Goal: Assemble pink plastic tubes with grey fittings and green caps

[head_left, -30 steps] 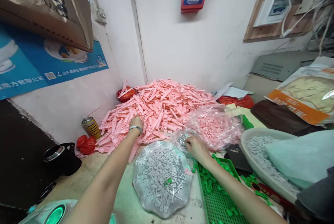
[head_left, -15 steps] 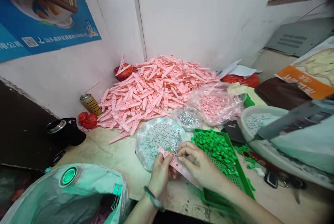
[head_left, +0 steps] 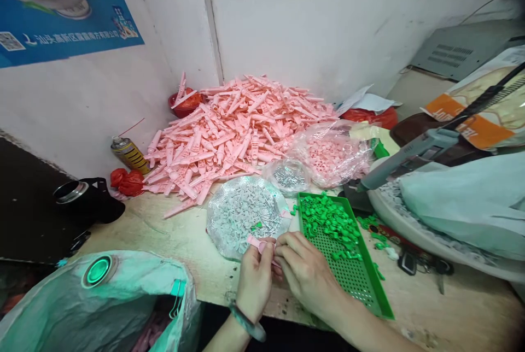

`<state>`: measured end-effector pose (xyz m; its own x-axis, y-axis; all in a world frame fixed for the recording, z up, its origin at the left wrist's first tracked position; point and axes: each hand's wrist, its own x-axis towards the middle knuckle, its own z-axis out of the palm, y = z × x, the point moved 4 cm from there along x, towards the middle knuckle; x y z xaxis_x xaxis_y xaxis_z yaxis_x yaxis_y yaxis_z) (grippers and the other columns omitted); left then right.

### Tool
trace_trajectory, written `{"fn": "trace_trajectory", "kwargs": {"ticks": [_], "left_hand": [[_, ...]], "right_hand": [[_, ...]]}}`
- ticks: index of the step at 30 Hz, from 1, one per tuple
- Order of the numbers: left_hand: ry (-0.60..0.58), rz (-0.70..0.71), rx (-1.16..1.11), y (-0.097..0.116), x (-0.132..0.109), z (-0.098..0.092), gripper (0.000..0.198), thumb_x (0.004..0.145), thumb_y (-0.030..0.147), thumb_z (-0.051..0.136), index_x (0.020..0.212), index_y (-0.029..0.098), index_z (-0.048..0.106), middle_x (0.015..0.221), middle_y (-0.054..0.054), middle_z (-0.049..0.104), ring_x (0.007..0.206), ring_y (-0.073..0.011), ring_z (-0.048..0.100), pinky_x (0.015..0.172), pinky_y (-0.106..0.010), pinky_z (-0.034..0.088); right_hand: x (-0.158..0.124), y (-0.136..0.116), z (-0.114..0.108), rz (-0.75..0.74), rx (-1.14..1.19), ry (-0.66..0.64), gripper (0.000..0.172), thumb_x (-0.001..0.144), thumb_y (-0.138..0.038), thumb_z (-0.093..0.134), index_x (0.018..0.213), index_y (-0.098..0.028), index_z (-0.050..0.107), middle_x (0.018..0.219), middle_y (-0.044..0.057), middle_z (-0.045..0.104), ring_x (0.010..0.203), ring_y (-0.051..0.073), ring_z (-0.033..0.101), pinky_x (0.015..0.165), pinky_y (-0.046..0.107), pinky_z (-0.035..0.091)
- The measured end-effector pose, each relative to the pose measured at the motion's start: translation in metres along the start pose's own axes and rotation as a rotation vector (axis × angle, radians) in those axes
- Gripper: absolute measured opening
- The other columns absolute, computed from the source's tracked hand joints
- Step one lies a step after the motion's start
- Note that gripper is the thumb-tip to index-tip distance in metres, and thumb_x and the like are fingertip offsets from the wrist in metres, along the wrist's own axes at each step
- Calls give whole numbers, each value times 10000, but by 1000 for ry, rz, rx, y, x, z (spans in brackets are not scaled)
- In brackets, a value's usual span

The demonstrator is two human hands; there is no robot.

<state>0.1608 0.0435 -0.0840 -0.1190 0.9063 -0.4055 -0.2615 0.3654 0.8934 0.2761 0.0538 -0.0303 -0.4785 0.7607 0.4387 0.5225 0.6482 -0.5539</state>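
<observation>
Now left hand (head_left: 254,281), right hand (head_left: 307,278) pinching one pink plastic strip (head_left: 257,243), beside one green perforated tray (head_left: 353,275).

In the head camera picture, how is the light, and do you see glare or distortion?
Head view: soft, even light with weak shadows. Head view: glare on the clear plastic bag. Head view: the wide lens bends the blue wall poster at the corner.

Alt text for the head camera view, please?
The left hand pinches a pink plastic piece with the right hand against it, over a bench. Beside them: a green tray and a bag of grey parts; behind, a pink heap.
</observation>
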Motion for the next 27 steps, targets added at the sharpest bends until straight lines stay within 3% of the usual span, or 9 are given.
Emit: {"fn": "trace_trajectory", "kwargs": {"ticks": [2, 5, 8, 10, 15, 19, 23, 27], "left_hand": [[11, -4, 9, 0, 0, -6, 543, 677, 635, 681, 855, 126, 620, 555, -7, 605, 468, -157, 552, 468, -277, 456], [56, -44, -59, 2, -1, -17, 549, 629, 634, 720, 826, 133, 609, 582, 0, 615, 467, -138, 548, 481, -266, 451], [120, -70, -119, 5, -3, -25, 593, 582, 637, 748, 866, 136, 607, 621, -2, 636, 473, -134, 552, 474, -260, 440], [127, -87, -153, 6, -5, -27, 618, 580, 646, 742, 894, 130, 612, 659, -19, 654, 499, -143, 570, 456, -257, 427], [165, -74, -215, 8, -4, -33, 554, 593, 603, 761, 851, 140, 601, 658, -8, 641, 519, -135, 579, 467, -246, 443], [165, -73, -240, 9, 0, -32, 514, 583, 584, 773, 777, 152, 573, 607, -3, 630, 509, -141, 580, 492, -259, 460], [124, -47, -209, 8, 1, -24, 514, 603, 584, 759, 795, 140, 585, 590, -10, 624, 538, -159, 596, 487, -250, 439], [155, -32, -205, 9, -1, -27, 507, 613, 570, 759, 823, 139, 594, 570, 17, 588, 511, -139, 558, 482, -247, 440]], "right_hand": [[4, 0, 4, 0, 25, -36, 224, 924, -110, 446, 829, -184, 635, 835, 74, 597, 798, 211, 535, 663, 330, 462], [22, 15, 15, 169, 120, -150, 104, 885, -170, 583, 806, -191, 647, 854, 44, 628, 834, 197, 573, 727, 317, 476], [48, 39, 28, 356, -25, -177, 92, 863, -254, 644, 834, -172, 670, 876, 62, 653, 870, 223, 596, 793, 357, 468], [63, 48, 35, 373, -129, -179, 80, 834, -230, 666, 804, -159, 691, 872, 84, 661, 893, 253, 598, 815, 387, 455], [65, 40, 33, 304, -35, -169, 125, 817, -101, 610, 751, -186, 673, 832, 29, 669, 828, 184, 622, 776, 309, 477], [40, 14, 16, 67, 205, -118, 142, 845, -103, 556, 790, -198, 644, 801, 10, 666, 754, 149, 630, 687, 261, 507], [20, -9, 7, -184, 36, -95, 203, 911, -109, 475, 906, -167, 670, 890, 91, 690, 757, 189, 640, 637, 295, 526], [20, -17, 3, -204, 23, -208, 252, 863, -67, 474, 966, -179, 674, 1027, 108, 672, 918, 226, 615, 761, 358, 535]]}}
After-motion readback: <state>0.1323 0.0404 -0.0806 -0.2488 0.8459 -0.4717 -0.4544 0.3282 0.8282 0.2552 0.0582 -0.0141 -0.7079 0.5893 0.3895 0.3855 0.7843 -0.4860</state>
